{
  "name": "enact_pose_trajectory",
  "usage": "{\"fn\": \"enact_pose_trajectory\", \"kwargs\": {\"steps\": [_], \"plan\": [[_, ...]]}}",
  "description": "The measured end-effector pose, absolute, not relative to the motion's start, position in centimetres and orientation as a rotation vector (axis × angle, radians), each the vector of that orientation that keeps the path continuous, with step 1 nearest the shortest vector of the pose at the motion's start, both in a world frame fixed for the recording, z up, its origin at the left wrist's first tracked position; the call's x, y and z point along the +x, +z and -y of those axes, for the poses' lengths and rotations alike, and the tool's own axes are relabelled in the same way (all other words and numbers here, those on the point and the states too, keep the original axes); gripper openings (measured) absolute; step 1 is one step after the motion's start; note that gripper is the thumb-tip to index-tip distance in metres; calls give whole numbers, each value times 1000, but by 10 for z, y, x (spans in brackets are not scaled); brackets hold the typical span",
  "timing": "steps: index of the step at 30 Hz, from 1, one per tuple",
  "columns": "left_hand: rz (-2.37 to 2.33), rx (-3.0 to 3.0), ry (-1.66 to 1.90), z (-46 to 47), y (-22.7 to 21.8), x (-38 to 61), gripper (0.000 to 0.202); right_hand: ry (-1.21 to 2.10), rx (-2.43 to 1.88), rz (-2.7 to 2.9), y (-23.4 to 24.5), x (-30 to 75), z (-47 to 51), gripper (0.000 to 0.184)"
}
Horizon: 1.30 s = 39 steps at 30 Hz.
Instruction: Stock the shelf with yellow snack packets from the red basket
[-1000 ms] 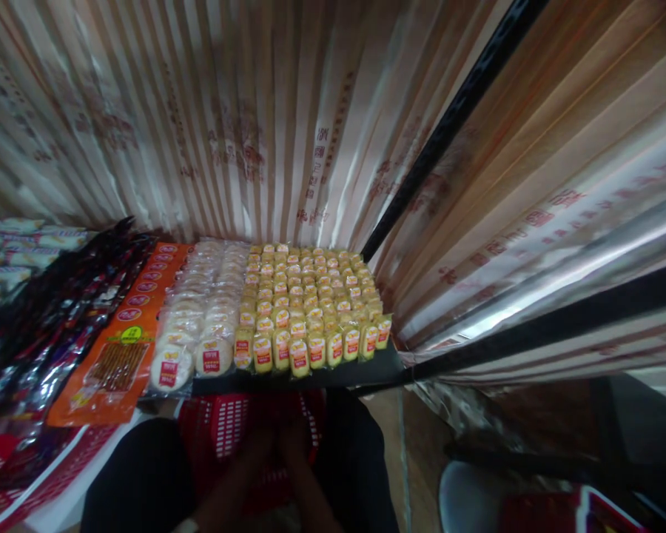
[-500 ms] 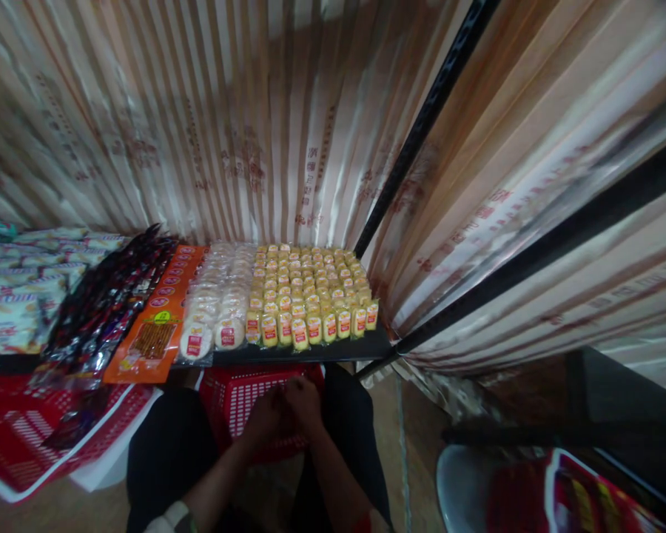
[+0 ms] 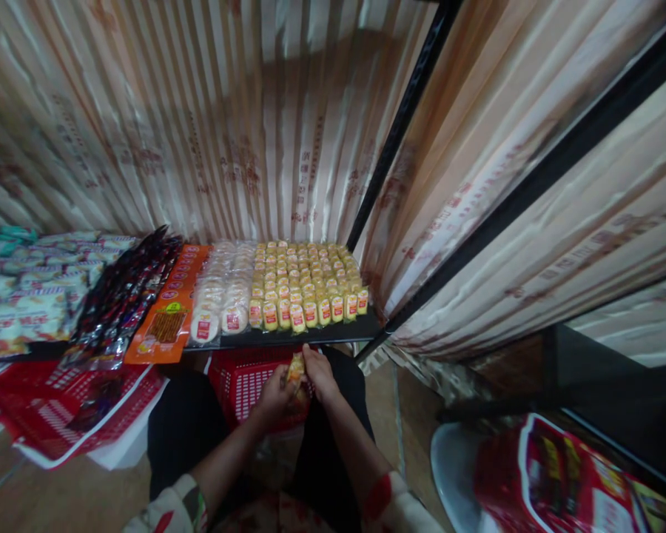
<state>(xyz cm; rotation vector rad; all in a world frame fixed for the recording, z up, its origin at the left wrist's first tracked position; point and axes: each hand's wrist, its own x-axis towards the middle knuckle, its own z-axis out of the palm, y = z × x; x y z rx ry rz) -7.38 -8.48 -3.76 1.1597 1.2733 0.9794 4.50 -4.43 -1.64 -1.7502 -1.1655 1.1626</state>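
Black shelf (image 3: 360,330) of wrapped snacks (image 3: 309,314) against pleated curtains (image 3: 200,81)

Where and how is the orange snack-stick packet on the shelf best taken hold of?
Probably by the near end of the orange snack-stick packet, pinched between top and underside, coming from the front: it lies flat, that end jutting past the black shelf, while dark packets and white round packets flank it.

Open air lying above yellow packs (image 3: 309,287); black post (image 3: 405,111) blocking shelf's (image 3: 333,335) rear right corner; legs (image 3: 186,418) flanking red basket (image 3: 226,374) below.
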Motion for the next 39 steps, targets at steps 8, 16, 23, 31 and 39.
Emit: {"fn": "enact_pose_trajectory", "kwargs": {"steps": [8,16,23,31,39], "plan": [[-1290,1085,1002,84,-6,-66,22,1276,-1601,1074,5,49,56,49],[-1270,1117,1060,76,6,-45,23,1079,-1568,1126,11,63,63,34],[-1248,1117,1136,58,0,-18,21,895,-1640,1185,22,73,66,41],[-1231,1073,1140,42,7,9,14,595,-1739,1287,26,91,64,42],[-1198,1002,1155,38,11,21,12,510,-1696,1349,20,99,60,46]]}}
